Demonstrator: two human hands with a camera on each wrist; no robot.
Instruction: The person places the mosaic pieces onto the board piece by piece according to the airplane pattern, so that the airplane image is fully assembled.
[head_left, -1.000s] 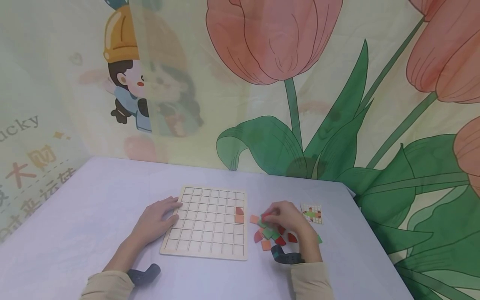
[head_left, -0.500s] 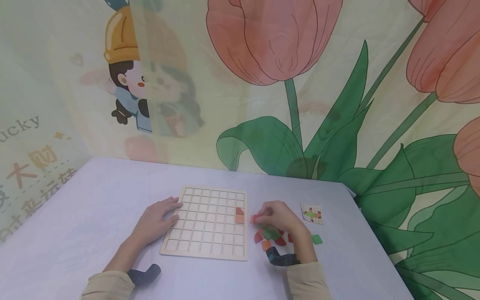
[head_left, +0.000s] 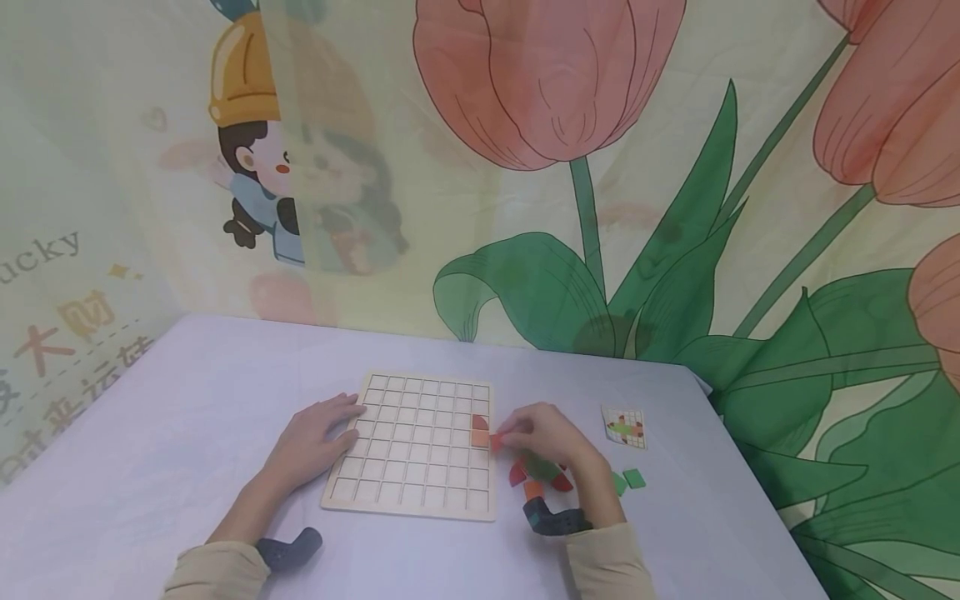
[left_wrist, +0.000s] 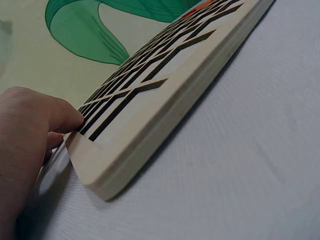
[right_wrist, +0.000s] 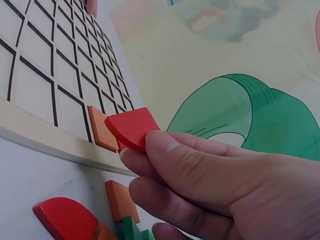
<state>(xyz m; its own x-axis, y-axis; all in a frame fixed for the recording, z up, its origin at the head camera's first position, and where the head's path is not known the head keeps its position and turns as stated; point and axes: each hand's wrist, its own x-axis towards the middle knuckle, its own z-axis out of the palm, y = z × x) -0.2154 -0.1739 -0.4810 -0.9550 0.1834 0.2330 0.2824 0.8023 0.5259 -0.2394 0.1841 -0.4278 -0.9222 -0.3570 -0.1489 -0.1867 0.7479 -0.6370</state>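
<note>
Evidently steadying the grid board (head_left: 416,451) with the left hand (head_left: 309,437) in the head view, fingers laid against its left edge, probably to prevent sliding. Pinching a red tile (head_left: 496,441) in the right hand (head_left: 546,432) at the opposite edge, beside an orange tile (head_left: 479,438) seated in a cell; with loose tiles (head_left: 517,475) heaped close under that hand, presumably for short reach, and a picture card (head_left: 624,427) within sight.

From the left wrist: touching, not clasping, smooth pale wood with rounded corner and dark-lined cells.

From the right wrist: gripping the flat, quarter-round red tile near one end, thumb against fingertip, likely to leave its shape uncovered; too overlapped to tell whether touching the board.
</note>
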